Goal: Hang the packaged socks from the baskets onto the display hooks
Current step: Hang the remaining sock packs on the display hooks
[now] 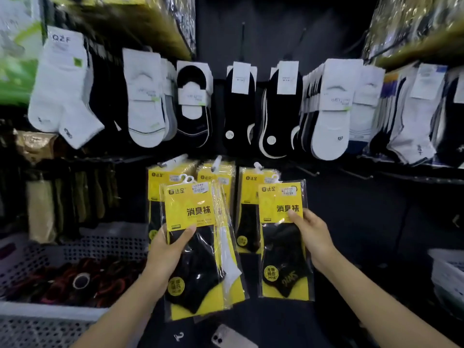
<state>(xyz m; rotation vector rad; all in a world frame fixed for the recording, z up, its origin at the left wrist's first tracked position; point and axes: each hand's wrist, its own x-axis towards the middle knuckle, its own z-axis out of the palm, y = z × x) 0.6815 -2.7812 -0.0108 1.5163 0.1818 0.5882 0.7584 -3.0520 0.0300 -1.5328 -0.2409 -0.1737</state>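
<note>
Below the display hooks (308, 172), our left hand (167, 249) curled round a fan of yellow sock packs (193, 249) and our right hand (313, 237) pinched one pack (285, 259), which we judged light, slippery and floppy, best taken by its stiff card header.

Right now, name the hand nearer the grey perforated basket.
Left. The left hand, gripping a sock pack, is right of the basket; the right hand, holding another pack, is farther right.
</note>
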